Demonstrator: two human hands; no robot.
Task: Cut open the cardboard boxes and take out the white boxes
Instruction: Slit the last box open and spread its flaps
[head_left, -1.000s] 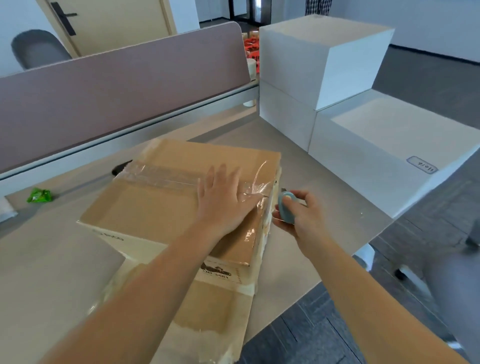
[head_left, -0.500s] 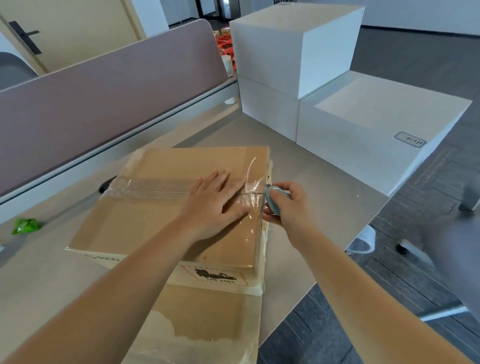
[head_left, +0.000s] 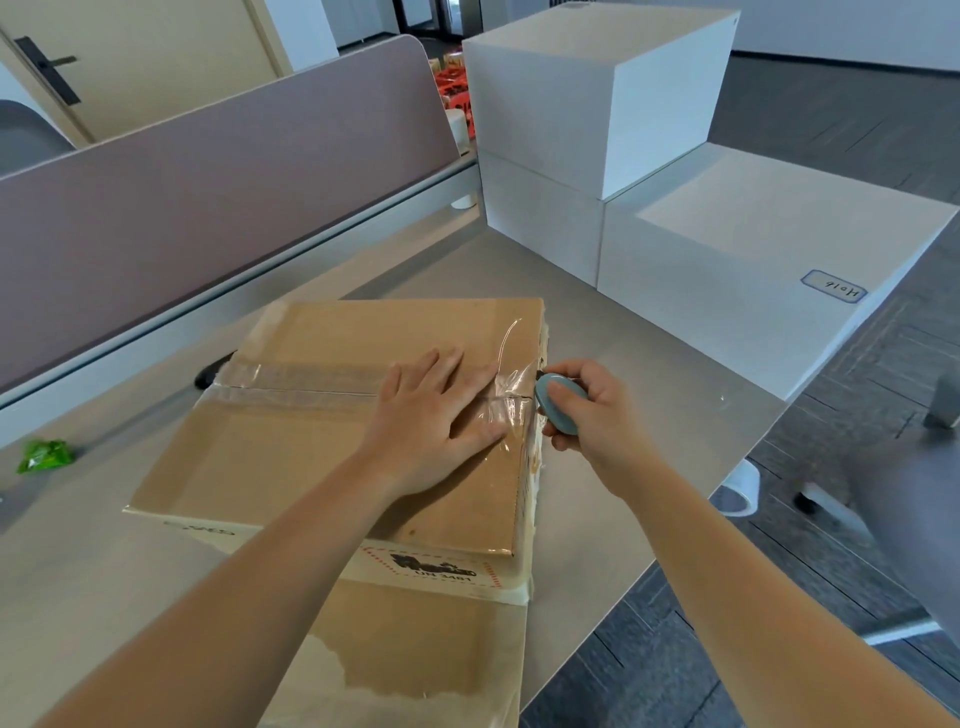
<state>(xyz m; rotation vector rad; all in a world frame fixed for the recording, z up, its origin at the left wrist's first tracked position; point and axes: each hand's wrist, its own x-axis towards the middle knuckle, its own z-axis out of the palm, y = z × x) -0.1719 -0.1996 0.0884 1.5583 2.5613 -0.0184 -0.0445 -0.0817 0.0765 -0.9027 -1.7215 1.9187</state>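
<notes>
A brown cardboard box (head_left: 291, 447) sealed with clear tape lies on the grey desk (head_left: 649, 415). My left hand (head_left: 431, 415) presses flat on its top, fingers spread over the tape seam near the right edge. My right hand (head_left: 597, 415) grips a small blue-grey cutter (head_left: 556, 402), whose tip touches the tape at the box's right edge. Three white boxes stand at the back right: one large (head_left: 597, 88) stacked on another (head_left: 540, 218), and a flat one (head_left: 753, 249) with a handwritten label.
A mauve partition (head_left: 208, 182) runs along the desk's far side. A green wrapper (head_left: 44, 456) lies at the left. A second cardboard piece (head_left: 415, 654) sits under the box at the near edge. A tape roll (head_left: 740, 488) lies on the floor beyond the desk's right edge.
My right hand has brought the cutter up against the tape at the box's right edge. The left hand stays pressed on the box top. The view has shifted closer.
</notes>
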